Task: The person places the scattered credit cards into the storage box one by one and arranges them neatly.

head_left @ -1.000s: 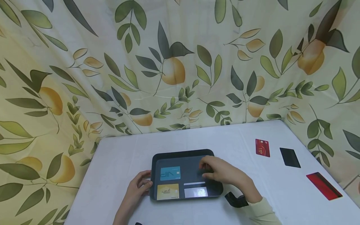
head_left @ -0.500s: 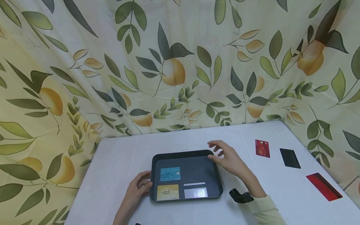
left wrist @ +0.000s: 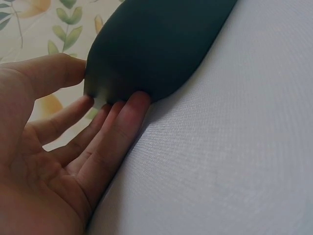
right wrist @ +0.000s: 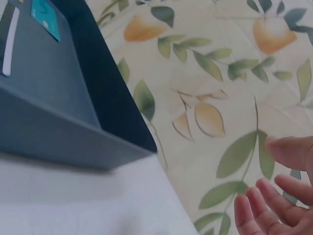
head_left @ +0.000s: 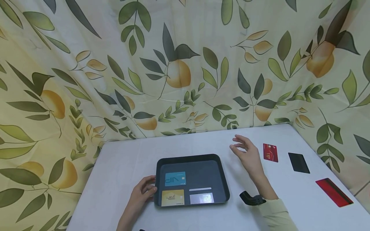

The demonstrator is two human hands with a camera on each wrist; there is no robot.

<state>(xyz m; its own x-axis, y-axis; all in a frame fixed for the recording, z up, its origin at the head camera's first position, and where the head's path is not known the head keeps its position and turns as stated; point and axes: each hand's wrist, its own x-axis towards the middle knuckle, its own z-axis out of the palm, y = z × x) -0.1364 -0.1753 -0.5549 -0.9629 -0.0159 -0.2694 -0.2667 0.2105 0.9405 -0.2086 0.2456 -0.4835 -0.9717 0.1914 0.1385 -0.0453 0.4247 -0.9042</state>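
Observation:
A dark blue-grey tray (head_left: 202, 171) rests on the white table. In it lie a teal VIP card (head_left: 175, 178), a gold card (head_left: 172, 197) and a whitish card with a dark stripe (head_left: 201, 198). My left hand (head_left: 142, 191) touches the tray's left outer wall with its fingertips; in the left wrist view, the fingers (left wrist: 105, 147) extend to the wall without curling over it. My right hand (head_left: 248, 157) hovers right of the tray, fingers loosely bent and holding nothing. In the right wrist view its fingers (right wrist: 266, 208) are apart from the tray.
On the table's right side lie a red VIP card (head_left: 270, 152), a black card (head_left: 299, 163) and a red card with a dark stripe (head_left: 334, 192). A curtain (head_left: 208, 106) with leaves and fruit hangs behind the table. A black strap device (head_left: 252, 199) is on the right wrist.
My right hand has lifted from inside the tray and moved right, past its right edge, toward the loose cards. The left hand, the tray and its cards have stayed in place.

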